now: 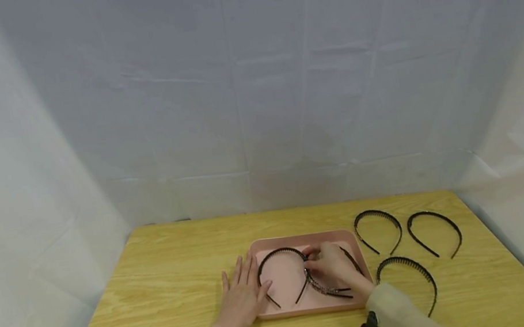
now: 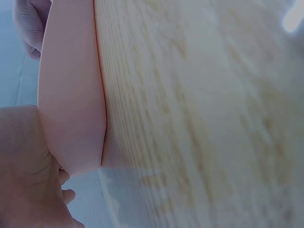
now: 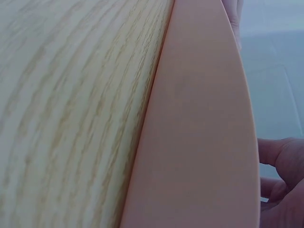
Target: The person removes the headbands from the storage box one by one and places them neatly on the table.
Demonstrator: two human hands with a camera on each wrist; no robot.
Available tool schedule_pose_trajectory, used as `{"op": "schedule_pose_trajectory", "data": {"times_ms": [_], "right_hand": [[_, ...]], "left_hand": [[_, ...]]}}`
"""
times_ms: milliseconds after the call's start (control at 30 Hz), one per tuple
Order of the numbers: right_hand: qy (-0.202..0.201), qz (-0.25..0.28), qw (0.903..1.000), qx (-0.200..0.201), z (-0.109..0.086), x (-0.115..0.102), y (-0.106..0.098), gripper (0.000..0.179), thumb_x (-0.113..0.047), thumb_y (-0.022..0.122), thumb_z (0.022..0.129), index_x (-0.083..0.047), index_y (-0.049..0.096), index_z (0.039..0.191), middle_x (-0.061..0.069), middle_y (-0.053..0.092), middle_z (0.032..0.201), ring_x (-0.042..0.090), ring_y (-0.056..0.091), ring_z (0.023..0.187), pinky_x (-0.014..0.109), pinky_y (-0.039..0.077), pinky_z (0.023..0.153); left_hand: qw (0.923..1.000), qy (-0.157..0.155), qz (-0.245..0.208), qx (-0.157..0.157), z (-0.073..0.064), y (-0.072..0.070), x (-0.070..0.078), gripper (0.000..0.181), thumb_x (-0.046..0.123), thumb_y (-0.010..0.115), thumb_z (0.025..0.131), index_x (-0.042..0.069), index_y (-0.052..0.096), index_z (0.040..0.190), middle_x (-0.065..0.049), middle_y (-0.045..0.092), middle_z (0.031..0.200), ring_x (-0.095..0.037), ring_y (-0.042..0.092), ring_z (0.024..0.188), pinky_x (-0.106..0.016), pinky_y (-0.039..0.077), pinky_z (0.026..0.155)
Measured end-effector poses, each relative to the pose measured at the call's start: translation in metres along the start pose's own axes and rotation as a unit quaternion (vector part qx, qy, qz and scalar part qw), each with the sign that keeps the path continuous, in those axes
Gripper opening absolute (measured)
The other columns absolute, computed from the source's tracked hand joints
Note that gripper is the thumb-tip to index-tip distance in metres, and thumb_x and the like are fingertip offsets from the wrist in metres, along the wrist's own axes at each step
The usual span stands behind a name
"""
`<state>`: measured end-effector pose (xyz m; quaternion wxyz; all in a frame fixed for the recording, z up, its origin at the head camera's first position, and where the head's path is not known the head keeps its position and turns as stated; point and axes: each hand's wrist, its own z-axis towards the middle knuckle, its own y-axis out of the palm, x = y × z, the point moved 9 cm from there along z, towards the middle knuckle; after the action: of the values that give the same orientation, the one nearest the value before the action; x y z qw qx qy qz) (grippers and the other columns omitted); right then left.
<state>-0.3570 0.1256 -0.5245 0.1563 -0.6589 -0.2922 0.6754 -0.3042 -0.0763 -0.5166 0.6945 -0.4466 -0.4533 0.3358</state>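
Observation:
A pink tray [image 1: 319, 310] sits on the table with several black headbands in it. One toothed headband [image 1: 281, 250] lies in its left part, and others overlap toward the right, among them a patterned headband [image 1: 322, 288]. My left hand [image 1: 240, 303] rests against the tray's left edge, fingers straight and spread, thumb over the rim. Inside the tray, my right hand [image 1: 332, 262] pinches a dark headband between thumb and fingers; the palm covers part of the pile. In the right wrist view, the tray wall [image 3: 194, 118] hides what those fingers hold.
To the right of the tray, three black headbands lie on the wooden table [image 1: 170, 296]: a toothed one [image 1: 376, 211] at the back, another [image 1: 431, 212] farther right, and a third [image 1: 425, 272] nearer, beside the right sleeve. White sheeting [image 1: 241, 103] encloses the back and sides.

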Motion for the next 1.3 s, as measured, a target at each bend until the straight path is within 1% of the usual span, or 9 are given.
{"op": "schedule_pose_trajectory", "data": {"times_ms": [100,233,367,500,667,933,1133,1300], "right_hand": [[0.003,0.012,0.9999,-0.006,-0.001,-0.001,0.002,0.024,-0.008,0.076,0.091,-0.004,0.075,0.115,0.003,0.071,0.09,0.014,0.065,0.078,0.032,0.056,0.067],[0.0,0.006,1.0,-0.006,-0.001,-0.004,0.003,0.024,-0.008,0.075,0.091,-0.006,0.075,0.115,0.002,0.07,0.092,0.015,0.067,0.082,0.033,0.057,0.07],[-0.007,0.007,0.9999,-0.005,-0.002,-0.007,0.002,0.024,-0.007,0.073,0.093,-0.008,0.073,0.117,0.004,0.07,0.094,0.016,0.067,0.082,0.033,0.057,0.067],[-0.011,0.042,0.9989,-0.018,-0.003,-0.008,0.003,0.028,-0.005,0.069,0.095,-0.005,0.07,0.123,0.009,0.07,0.098,0.018,0.068,0.078,0.033,0.059,0.063],[-0.006,0.092,0.995,-0.038,-0.005,-0.007,0.005,0.032,-0.003,0.067,0.096,0.0,0.066,0.128,0.013,0.069,0.1,0.02,0.071,0.074,0.035,0.062,0.063],[0.022,0.125,0.9907,-0.049,-0.008,-0.002,0.003,0.038,-0.004,0.067,0.097,0.001,0.064,0.134,0.015,0.07,0.106,0.025,0.073,0.073,0.037,0.063,0.066],[0.043,0.155,0.9861,-0.04,-0.01,0.004,-0.001,0.038,-0.004,0.067,0.097,0.0,0.064,0.134,0.014,0.07,0.106,0.027,0.073,0.072,0.04,0.063,0.068],[0.041,0.155,0.9869,-0.012,-0.008,0.01,-0.007,0.037,-0.004,0.068,0.096,0.0,0.065,0.132,0.012,0.072,0.104,0.027,0.073,0.07,0.039,0.063,0.066]], "left_hand": [[1.0,-0.001,-0.002,0.0,0.0,0.0,0.0,0.065,0.037,0.05,0.107,-0.003,0.034,0.156,-0.019,0.025,0.165,-0.043,0.022,0.151,-0.075,0.017,0.114],[1.0,0.0,-0.004,-0.003,0.0,0.0,0.0,0.066,0.038,0.05,0.106,-0.003,0.034,0.156,-0.019,0.024,0.165,-0.044,0.022,0.151,-0.076,0.017,0.113],[1.0,-0.001,-0.002,-0.002,0.001,0.001,0.0,0.066,0.038,0.05,0.106,-0.003,0.033,0.156,-0.02,0.024,0.165,-0.044,0.022,0.151,-0.076,0.016,0.114],[1.0,-0.003,-0.003,-0.001,0.001,0.001,-0.001,0.066,0.037,0.049,0.107,-0.004,0.033,0.156,-0.019,0.024,0.166,-0.044,0.022,0.151,-0.075,0.016,0.114],[1.0,-0.003,-0.006,-0.002,0.0,0.0,-0.002,0.066,0.038,0.049,0.107,-0.004,0.033,0.156,-0.019,0.024,0.166,-0.044,0.021,0.151,-0.075,0.016,0.114],[1.0,-0.003,-0.003,-0.006,0.0,0.0,0.0,0.066,0.038,0.049,0.107,-0.004,0.033,0.156,-0.019,0.024,0.166,-0.042,0.021,0.152,-0.075,0.016,0.114],[1.0,0.002,-0.007,-0.001,0.001,0.001,-0.001,0.066,0.037,0.05,0.106,-0.005,0.034,0.155,-0.02,0.026,0.164,-0.044,0.023,0.151,-0.076,0.016,0.113],[0.9998,0.011,0.011,0.009,0.001,0.007,-0.005,0.069,0.043,0.047,0.107,-0.002,0.032,0.156,-0.018,0.024,0.166,-0.043,0.023,0.151,-0.076,0.018,0.113]]}}
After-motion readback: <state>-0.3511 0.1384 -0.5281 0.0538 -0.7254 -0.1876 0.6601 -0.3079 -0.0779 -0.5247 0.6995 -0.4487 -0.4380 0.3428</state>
